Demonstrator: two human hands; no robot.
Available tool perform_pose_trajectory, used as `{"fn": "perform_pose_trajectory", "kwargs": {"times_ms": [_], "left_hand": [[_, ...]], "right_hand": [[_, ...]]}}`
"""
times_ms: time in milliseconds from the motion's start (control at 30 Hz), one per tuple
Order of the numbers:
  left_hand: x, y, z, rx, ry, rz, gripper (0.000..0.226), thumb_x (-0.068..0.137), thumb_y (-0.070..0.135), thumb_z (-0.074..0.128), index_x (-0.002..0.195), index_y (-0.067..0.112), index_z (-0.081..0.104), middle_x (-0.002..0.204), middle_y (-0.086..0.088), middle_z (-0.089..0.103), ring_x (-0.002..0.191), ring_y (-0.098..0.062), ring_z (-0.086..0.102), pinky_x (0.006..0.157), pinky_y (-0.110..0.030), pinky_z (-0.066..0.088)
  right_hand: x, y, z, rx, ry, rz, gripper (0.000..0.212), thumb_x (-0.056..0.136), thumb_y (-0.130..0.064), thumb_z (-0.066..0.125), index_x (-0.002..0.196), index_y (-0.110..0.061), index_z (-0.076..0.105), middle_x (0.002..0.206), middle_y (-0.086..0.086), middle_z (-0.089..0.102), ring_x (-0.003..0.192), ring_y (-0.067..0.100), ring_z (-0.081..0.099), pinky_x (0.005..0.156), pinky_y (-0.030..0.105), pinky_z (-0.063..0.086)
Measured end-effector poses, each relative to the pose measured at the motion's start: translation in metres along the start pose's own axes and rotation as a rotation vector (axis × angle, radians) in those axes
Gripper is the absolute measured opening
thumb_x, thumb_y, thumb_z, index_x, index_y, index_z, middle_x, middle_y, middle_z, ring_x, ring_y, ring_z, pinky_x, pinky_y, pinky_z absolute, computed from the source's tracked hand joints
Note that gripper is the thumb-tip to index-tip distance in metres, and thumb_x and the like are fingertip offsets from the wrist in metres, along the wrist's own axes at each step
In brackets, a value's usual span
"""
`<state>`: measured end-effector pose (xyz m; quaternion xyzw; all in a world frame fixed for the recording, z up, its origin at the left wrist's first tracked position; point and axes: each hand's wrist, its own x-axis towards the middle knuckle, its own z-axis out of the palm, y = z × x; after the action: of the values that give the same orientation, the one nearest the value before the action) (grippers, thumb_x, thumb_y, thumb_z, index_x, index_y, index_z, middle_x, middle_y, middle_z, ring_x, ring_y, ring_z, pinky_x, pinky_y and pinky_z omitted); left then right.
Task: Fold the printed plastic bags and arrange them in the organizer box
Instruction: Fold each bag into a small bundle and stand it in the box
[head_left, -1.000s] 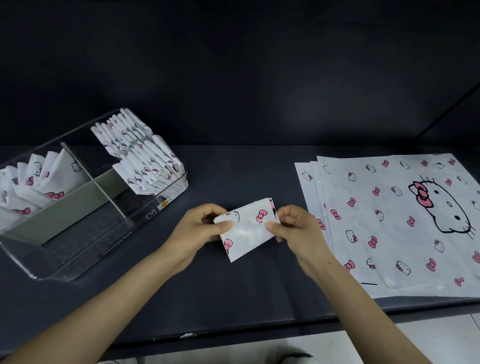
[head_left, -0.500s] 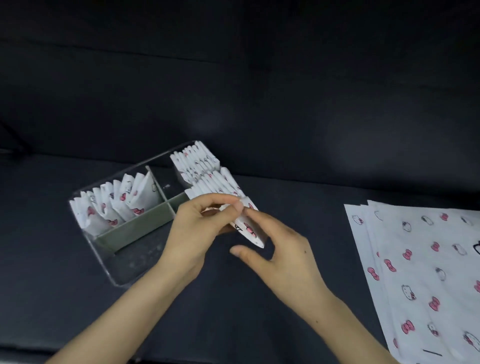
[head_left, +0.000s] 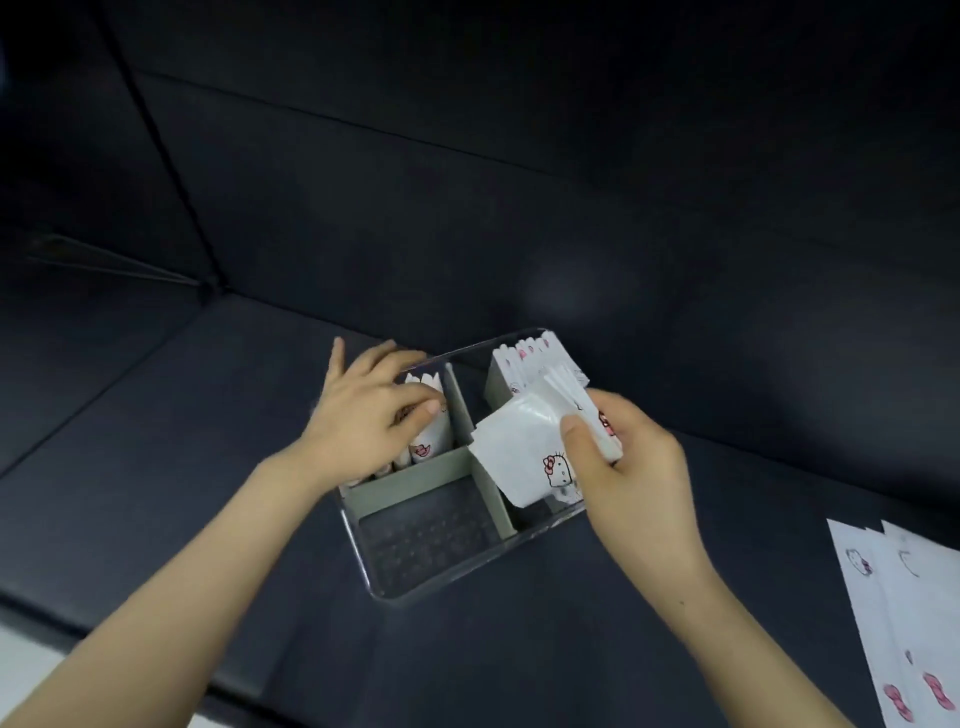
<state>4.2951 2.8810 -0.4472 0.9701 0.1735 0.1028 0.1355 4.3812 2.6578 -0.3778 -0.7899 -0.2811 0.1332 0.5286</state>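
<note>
The head camera looks down, close above the organizer box (head_left: 426, 535).

folded bag (head_left: 524, 452): white, pink-bow cat print | organizer box (head_left: 441, 577): clear, grey-green dividers

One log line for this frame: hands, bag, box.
left hand: rests on stored bags | right hand: grips folded bag over organizer box right compartment | unfolded bags: right edge

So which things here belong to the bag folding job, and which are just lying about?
Job: folded bag gripped by the right hand; left hand on stored folded bags; second packed row; organizer box; flat bags waiting.
Lying about: nothing loose shows; only the dark table and backdrop.
</note>
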Motion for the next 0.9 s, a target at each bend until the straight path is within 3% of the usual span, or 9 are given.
{"fn": "perform_pose_trajectory", "kwargs": {"times_ms": [133,267,367,467,567,667,767,900], "left_hand": [[-0.008,-0.027,-0.014,-0.148,-0.054,-0.118,0.071,0.072,0.073,0.010,0.107,0.047,0.066,0.151,0.010,0.034,0.145,-0.018,0.013,0.115,-0.050,-0.010],[-0.013,-0.038,-0.018,-0.311,-0.166,-0.146,0.034,0.080,0.068,0.026,0.099,0.062,0.053,0.153,0.010,0.031,0.146,-0.014,0.010,0.116,-0.044,-0.008],[-0.014,-0.040,-0.014,-0.449,-0.156,-0.141,0.025,0.083,0.058,0.034,0.098,0.061,0.054,0.148,0.012,0.035,0.144,-0.012,0.014,0.117,-0.039,-0.001],[-0.017,-0.040,-0.006,-0.531,-0.061,-0.132,0.025,0.079,0.064,0.040,0.095,0.058,0.058,0.133,0.021,0.040,0.138,-0.010,0.023,0.113,-0.030,0.016],[-0.018,-0.039,-0.001,-0.503,0.035,-0.100,0.031,0.075,0.064,0.040,0.096,0.054,0.060,0.128,0.024,0.042,0.130,-0.007,0.030,0.104,-0.021,0.018],[-0.019,-0.040,0.000,-0.550,0.090,-0.089,0.035,0.073,0.065,0.040,0.095,0.051,0.062,0.125,0.025,0.045,0.125,-0.005,0.035,0.104,-0.023,0.022],[-0.024,-0.043,0.002,-0.637,0.181,-0.129,0.023,0.074,0.059,0.049,0.092,0.051,0.062,0.120,0.027,0.049,0.121,-0.007,0.043,0.105,-0.026,0.029],[-0.029,-0.040,-0.001,-0.593,0.268,-0.187,0.022,0.079,0.038,0.058,0.099,0.043,0.063,0.117,0.021,0.053,0.118,-0.010,0.046,0.099,-0.018,0.028]], "right_hand": [[0.022,-0.008,0.032,-0.066,0.025,-0.057,0.021,0.094,-0.016,0.049,0.107,-0.020,0.066,0.073,-0.007,0.062,0.063,0.008,0.054,0.061,0.024,0.042],[0.041,-0.011,0.067,-0.243,0.032,-0.154,0.029,0.096,-0.016,0.047,0.121,-0.021,0.060,0.064,-0.011,0.053,0.052,0.007,0.045,0.057,0.024,0.038],[0.050,-0.008,0.089,-0.400,-0.004,-0.233,0.034,0.097,-0.015,0.046,0.130,-0.016,0.055,0.070,0.000,0.055,0.054,0.009,0.044,0.054,0.026,0.032],[0.052,-0.004,0.108,-0.570,-0.070,-0.230,0.036,0.099,-0.015,0.042,0.134,-0.012,0.050,0.082,0.012,0.065,0.068,0.024,0.057,0.059,0.027,0.032],[0.054,0.002,0.121,-0.682,-0.125,-0.185,0.037,0.101,-0.018,0.040,0.136,-0.011,0.045,0.093,0.014,0.068,0.086,0.032,0.064,0.065,0.031,0.038],[0.050,0.008,0.127,-0.636,-0.332,-0.085,0.047,0.103,-0.031,0.031,0.147,-0.014,0.030,0.111,0.013,0.066,0.102,0.032,0.061,0.083,0.036,0.045],[0.047,0.011,0.126,-0.598,-0.555,0.022,0.054,0.104,-0.040,0.019,0.153,-0.022,0.009,0.137,0.006,0.053,0.121,0.029,0.051,0.096,0.035,0.038],[0.048,0.017,0.128,-0.647,-0.569,-0.014,0.052,0.103,-0.042,0.019,0.152,-0.023,0.017,0.140,0.003,0.050,0.125,0.026,0.047,0.099,0.034,0.036]]}}
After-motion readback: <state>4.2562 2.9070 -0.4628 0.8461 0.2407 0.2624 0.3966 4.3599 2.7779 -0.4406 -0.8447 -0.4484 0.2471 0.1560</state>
